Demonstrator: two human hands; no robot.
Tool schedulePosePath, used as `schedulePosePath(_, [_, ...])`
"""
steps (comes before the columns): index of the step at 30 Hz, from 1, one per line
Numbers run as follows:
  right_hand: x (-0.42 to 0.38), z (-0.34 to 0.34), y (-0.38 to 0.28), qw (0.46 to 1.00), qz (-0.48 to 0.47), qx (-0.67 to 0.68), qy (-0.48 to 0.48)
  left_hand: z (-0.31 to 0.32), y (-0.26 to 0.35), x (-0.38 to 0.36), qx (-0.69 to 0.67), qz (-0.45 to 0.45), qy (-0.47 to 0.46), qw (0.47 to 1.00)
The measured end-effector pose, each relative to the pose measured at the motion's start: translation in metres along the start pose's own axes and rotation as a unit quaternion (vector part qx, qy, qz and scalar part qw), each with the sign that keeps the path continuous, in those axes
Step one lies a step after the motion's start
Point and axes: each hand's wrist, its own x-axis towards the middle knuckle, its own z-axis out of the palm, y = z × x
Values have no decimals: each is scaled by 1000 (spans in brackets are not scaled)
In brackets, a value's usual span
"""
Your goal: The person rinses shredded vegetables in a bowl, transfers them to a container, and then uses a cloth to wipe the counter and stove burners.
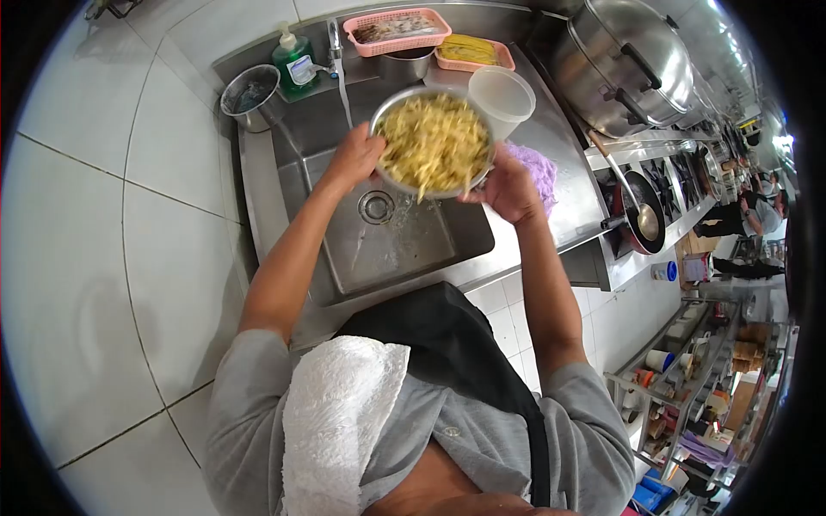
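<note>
My left hand (354, 158) and my right hand (509, 182) are closed on opposite sides of a round metal bowl (376, 120), holding it over the sink (391, 245). Pale yellow shredded food (434, 142) heaps up inside, and some strands hang over the near rim. The food looks slightly blurred, and its exact kind is not clear. Just left of the bowl, water runs from the faucet (335, 39) into the basin. Beyond my right hand lies a purple mesh cloth (535, 172), with a translucent plastic tub (502, 96) behind it.
Behind the sink are a green soap bottle (294, 62), a metal pot (250, 96) and two pink baskets (397, 32) of food. A large steamer pot (621, 64) stands right, above a stove with a wok (641, 211) and ladle. Another person (759, 213) is farther right.
</note>
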Motion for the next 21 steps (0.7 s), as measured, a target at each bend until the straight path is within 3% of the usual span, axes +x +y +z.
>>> schedulePosePath(4, [-13, -29, -23, 987, -102, 8, 128, 40, 67, 46, -94, -14, 12, 995])
schedulePosePath(7, [-31, -70, 2, 992, -33, -31, 116, 76, 76, 90, -115, 31, 20, 993])
schedulePosePath(10, [-58, -80, 25, 973, -1, -59, 222, 108, 84, 122, -134, 15, 1, 991])
schedulePosePath(13, [-76, -85, 29, 948, -35, -131, 287, 132, 69, 159, -57, 69, -59, 994])
schedulePosePath(15, [-80, -91, 22, 939, -45, -153, 304, 150, 43, 186, 95, 133, -51, 985])
schedulePosePath(17, [-74, -104, 20, 916, -72, -232, 320, 140, 65, 175, 18, 60, -71, 995])
schedulePosePath(18, [-68, -109, 16, 896, -62, -290, 331, 134, 74, 164, -41, 9, -50, 998])
schedulePosePath(19, [-57, -119, 15, 847, -95, -398, 340, 126, 76, 153, -68, 17, -42, 997])
schedulePosePath(21, [-33, -143, 19, 711, -155, -595, 341, 105, 71, 134, -121, 34, -27, 992])
